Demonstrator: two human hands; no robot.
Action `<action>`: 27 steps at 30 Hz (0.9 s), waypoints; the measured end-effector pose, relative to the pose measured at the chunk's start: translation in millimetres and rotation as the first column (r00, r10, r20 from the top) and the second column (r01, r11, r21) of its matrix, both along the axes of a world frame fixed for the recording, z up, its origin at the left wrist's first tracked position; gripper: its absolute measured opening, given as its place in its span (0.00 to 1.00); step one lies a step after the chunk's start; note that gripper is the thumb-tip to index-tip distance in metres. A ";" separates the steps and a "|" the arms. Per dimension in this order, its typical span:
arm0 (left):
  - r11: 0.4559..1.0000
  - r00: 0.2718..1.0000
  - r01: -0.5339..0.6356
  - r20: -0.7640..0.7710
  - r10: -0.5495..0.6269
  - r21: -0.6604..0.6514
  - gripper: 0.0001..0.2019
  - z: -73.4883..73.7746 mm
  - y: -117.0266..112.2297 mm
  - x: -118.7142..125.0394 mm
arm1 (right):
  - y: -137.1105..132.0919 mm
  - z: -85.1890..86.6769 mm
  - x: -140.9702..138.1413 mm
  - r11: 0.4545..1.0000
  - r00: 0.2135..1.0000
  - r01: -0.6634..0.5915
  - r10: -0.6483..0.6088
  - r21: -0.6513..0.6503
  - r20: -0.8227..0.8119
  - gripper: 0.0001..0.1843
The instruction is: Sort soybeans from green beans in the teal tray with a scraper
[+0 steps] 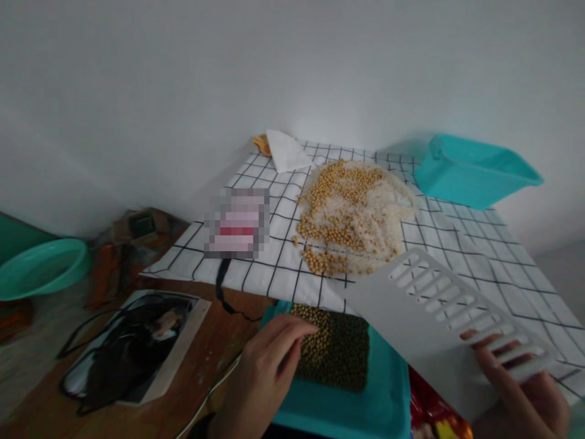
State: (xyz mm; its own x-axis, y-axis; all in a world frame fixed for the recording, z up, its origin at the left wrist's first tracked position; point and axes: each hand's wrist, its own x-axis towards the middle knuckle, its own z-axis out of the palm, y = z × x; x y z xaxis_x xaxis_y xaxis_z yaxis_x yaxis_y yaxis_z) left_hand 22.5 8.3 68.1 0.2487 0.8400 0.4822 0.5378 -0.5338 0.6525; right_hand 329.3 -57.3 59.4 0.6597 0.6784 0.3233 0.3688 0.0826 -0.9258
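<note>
My right hand (521, 384) grips a white slotted plastic board (411, 311) by its slotted end, with fingers through the slots. The board slants over the cloth edge, its far corner near a spread of yellow soybeans (340, 180) and pale grains (384, 210). My left hand (262, 369) hovers over a teal plastic tray (388, 390), its fingers drawn together in a pinch. Whatever may be between the fingertips is hidden. In the tray lie soybeans (320, 347) on the left and dark green beans (350, 353) on the right.
A black-and-white checked cloth (278, 262) covers the table. Around it are a teal bin (475, 174), a folded white paper (286, 152), a blurred-out pink item (240, 222), a picture box with black straps (146, 347), a red packet (434, 408) and a green basin (46, 268).
</note>
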 end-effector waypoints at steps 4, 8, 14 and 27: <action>0.999 0.998 -0.048 0.036 0.048 0.001 0.17 -1.3 -3.3 0.0 | 15.6 14.9 -33.1 1.000 0.992 0.012 -0.014 -0.017 -0.128 0.13; 0.988 0.985 -0.152 0.087 0.151 0.000 0.15 -2.8 -5.5 -2.2 | 21.0 21.8 -54.1 0.996 0.984 -0.040 0.026 -0.076 -0.175 0.12; 0.973 0.968 -0.230 0.093 0.231 -0.023 0.14 -0.4 -6.2 -1.3 | 27.6 33.6 -42.2 0.999 0.981 0.051 -0.051 -0.003 -0.188 0.13; 0.971 0.965 -0.235 0.108 0.238 -0.044 0.13 1.4 -7.0 0.8 | 44.0 52.0 -60.0 0.989 0.991 -0.125 0.128 0.081 -0.034 0.03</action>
